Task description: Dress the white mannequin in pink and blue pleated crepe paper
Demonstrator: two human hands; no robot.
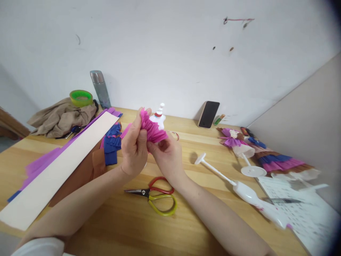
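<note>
A strip of magenta crepe paper (153, 128), gathered into ruffles, is pinched between both hands above the middle of the table. My left hand (134, 149) is closed on its left side, thumb pressed against the folds. Lower and to the right, my right hand (170, 154) grips the ruffle's bottom edge between thumb and fingers. Just behind the paper stands a small white figure (159, 119) with a red band near its top; the hands and paper hide its lower part. Scissors (149, 192) with one red and one yellow handle lie below the hands.
Left lie a long cream paper strip (61, 169), blue crepe paper (111, 145), brown paper (87, 170), a cloth (62, 115), tape (81, 98) and a flask (100, 89). Right are a phone (209, 114), a white mannequin body (255, 201), a stand (254, 171) and a ruffled paper dress (282, 161).
</note>
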